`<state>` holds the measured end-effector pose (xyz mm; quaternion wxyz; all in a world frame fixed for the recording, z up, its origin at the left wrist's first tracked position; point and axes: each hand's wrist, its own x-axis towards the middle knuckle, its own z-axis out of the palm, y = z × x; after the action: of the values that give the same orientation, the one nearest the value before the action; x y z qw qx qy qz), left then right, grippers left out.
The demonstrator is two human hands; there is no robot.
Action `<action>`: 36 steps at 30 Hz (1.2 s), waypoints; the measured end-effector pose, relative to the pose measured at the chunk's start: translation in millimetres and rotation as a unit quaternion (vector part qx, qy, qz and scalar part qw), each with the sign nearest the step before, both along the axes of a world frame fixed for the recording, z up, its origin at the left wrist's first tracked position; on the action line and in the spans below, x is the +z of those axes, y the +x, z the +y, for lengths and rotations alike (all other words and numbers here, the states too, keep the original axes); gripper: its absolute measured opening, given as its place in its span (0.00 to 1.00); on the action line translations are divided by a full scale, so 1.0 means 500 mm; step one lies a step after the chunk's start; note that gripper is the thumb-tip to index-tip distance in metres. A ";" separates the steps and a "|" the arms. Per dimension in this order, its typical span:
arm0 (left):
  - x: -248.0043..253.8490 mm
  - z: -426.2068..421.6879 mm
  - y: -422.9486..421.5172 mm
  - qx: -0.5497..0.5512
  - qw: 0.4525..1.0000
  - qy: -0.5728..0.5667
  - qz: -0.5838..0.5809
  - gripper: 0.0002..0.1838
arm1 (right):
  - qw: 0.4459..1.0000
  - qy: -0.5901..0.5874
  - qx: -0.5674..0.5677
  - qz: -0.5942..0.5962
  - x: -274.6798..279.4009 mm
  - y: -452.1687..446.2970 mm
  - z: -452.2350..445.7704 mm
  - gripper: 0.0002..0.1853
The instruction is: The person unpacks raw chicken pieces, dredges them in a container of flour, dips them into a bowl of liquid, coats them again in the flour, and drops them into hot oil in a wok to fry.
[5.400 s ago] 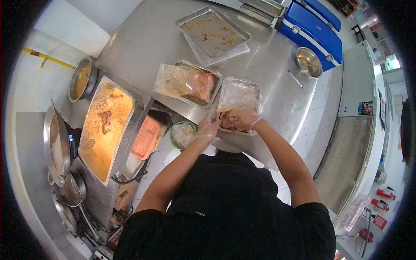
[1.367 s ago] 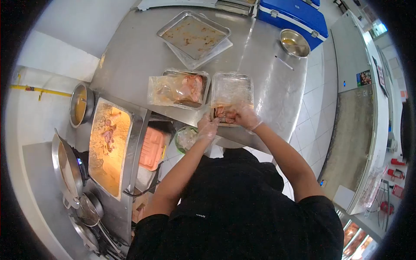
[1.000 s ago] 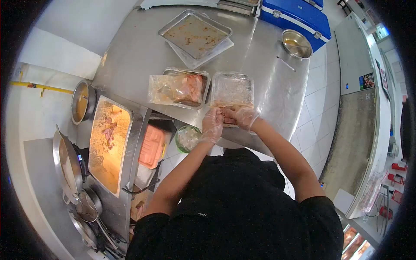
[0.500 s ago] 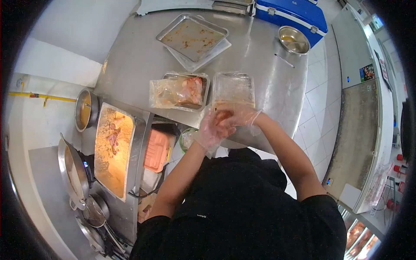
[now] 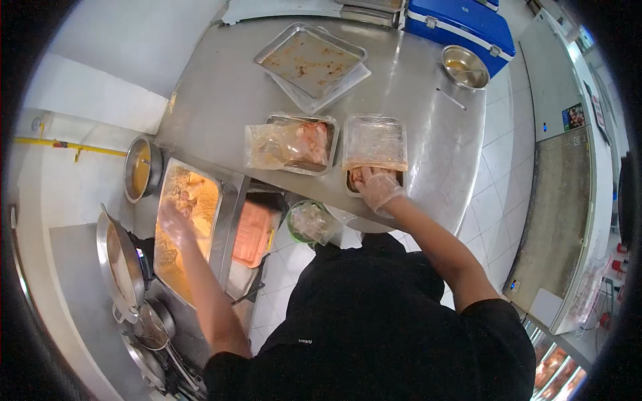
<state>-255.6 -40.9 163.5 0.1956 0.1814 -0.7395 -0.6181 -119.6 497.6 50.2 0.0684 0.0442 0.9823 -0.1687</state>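
Hands in clear plastic gloves were well apart. Over the near end of a film-covered metal tray (image 5: 374,142), the right hand (image 5: 379,187) had its fingers bent down into the uncovered strip, touching raw meat (image 5: 354,176) there – I could not tell whether it gripped a piece. The left hand (image 5: 177,226), blurred, was over a deep pan (image 5: 172,266) to the left; whether it was open, closed or holding anything could not be made out. Pinkish pieces (image 5: 194,192) lay just beside it on a yellowish, crumbly coating.

Just left of the film-covered tray stood a second metal tray (image 5: 334,144), a clear bag (image 5: 267,147) lying across its left part and pale meat (image 5: 309,142) at its right. Both rested on the steel worktop (image 5: 214,87). Farther back, a stained shallow tray (image 5: 311,63) sat askew on a whitish one. A metal bowl (image 5: 465,67) stood near the right edge, close to a blue cooler (image 5: 461,30). Below the near edge were a green bin (image 5: 299,229) and a salmon-coloured tray (image 5: 253,234).
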 end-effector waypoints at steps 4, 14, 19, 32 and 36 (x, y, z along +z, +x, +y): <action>0.081 -0.071 -0.060 -0.064 0.905 -0.400 -0.133 0.23 | 0.978 -0.087 0.086 -0.169 0.060 -0.064 0.019 0.26; 0.014 0.223 0.037 -0.187 0.971 0.007 0.148 0.16 | 0.982 -0.115 0.143 -0.048 -0.072 -0.069 0.080 0.16; -0.057 0.395 0.165 -0.272 0.917 -0.288 0.049 0.15 | 0.754 -0.621 -0.026 -0.214 0.034 -0.065 0.113 0.27; -0.198 0.280 0.374 -0.144 0.967 -0.186 -0.102 0.14 | 0.953 -0.236 0.101 -0.162 0.108 -0.024 0.158 0.16; -0.161 0.230 0.459 -0.059 0.988 -0.074 -0.126 0.15 | 0.973 -0.158 0.167 -0.034 0.002 -0.005 0.098 0.19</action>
<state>-26.2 74.0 83.1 0.0771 0.1987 -0.8114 -0.5443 -122.2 546.4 51.3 0.1355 -0.1263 0.9337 -0.3064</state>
